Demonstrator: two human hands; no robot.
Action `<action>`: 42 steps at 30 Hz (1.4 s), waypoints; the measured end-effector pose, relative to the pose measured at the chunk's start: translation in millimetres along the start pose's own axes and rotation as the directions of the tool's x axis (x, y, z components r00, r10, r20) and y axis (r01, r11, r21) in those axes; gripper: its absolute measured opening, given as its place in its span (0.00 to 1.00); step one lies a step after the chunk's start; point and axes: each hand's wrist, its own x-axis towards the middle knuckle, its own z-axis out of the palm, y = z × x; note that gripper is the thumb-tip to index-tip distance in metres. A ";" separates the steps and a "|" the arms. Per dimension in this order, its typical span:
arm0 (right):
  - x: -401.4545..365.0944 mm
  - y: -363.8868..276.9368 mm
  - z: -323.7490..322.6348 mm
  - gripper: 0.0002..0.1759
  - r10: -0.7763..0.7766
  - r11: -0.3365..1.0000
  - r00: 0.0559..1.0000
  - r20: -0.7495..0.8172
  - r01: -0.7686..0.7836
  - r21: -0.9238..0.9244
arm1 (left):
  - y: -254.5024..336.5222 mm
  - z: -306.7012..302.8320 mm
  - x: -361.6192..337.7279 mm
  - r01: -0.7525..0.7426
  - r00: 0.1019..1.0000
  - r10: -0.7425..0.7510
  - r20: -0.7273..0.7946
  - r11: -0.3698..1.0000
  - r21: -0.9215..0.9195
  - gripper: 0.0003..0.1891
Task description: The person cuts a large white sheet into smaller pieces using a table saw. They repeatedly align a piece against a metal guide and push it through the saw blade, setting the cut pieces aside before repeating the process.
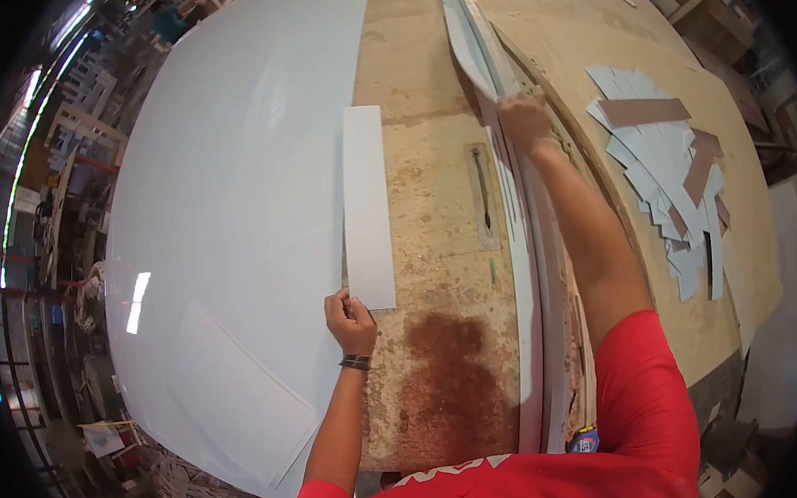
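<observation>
My left hand (351,323) is closed on the near left corner of a narrow white strip (367,210), which lies lengthwise beside the edge of a large pale sheet (229,168). Farther off to the right, my right hand (526,121) is closed at the long straight rail (486,43); what its fingers grip is too small to make out. A thin, curved pale strip (466,49) runs along the rail's left side, just beyond that hand.
Cut white and brown pieces (653,151) lie piled on the board at right. A slotted plate (484,194) is set in the worn wooden table (435,256). A tape measure (584,439) sits near my body. Someone in dark clothing (168,22) is far off at upper left.
</observation>
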 end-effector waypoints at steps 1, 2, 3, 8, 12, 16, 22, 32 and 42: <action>11.4 7.2 -13.1 0.12 0.158 0.985 0.987 -0.009 -0.157 0.067 | -0.4 0.7 0.5 -0.023 1.000 0.023 -0.007 1.000 -0.003 0.08; 17.6 13.6 -24.8 0.13 0.315 0.941 0.949 -0.002 -0.312 0.131 | -2.9 1.3 0.6 -0.047 0.999 0.047 -0.009 0.999 -0.011 0.08; 18.4 23.3 -22.0 0.13 0.313 0.942 0.950 -0.006 -0.310 0.130 | -6.7 3.0 0.5 -0.057 0.998 0.056 -0.022 0.998 -0.028 0.08; -18.7 99.2 -79.8 0.19 0.817 0.291 0.565 0.114 -0.576 0.764 | -15.0 4.0 -2.4 0.005 1.000 -0.005 -0.008 0.999 -0.035 0.09; -120.1 183.5 -126.7 0.19 0.777 0.523 0.624 -0.085 -0.565 0.638 | -10.3 -4.5 -3.2 0.130 0.991 -0.124 0.049 0.980 -0.154 0.09; -211.3 241.9 -205.0 0.20 0.649 0.759 0.689 -0.321 -0.564 0.324 | -19.9 -21.1 -20.4 0.391 0.920 -0.329 0.212 0.760 -0.520 0.08; -325.1 153.3 -274.6 0.21 0.477 0.859 0.853 -0.213 -0.401 0.318 | 10.9 -101.0 -103.4 0.545 0.839 -0.348 0.420 0.554 -0.629 0.08; -464.0 -219.6 -357.7 0.20 -0.098 0.184 0.935 0.342 -0.320 0.929 | 22.4 -149.7 -274.5 0.810 0.515 -0.127 0.848 0.395 -0.433 0.07; -528.4 -219.8 -381.9 0.15 0.219 -0.226 0.593 0.775 -0.742 0.632 | 69.0 -105.3 -288.1 0.827 0.413 -0.068 0.908 0.446 -0.342 0.24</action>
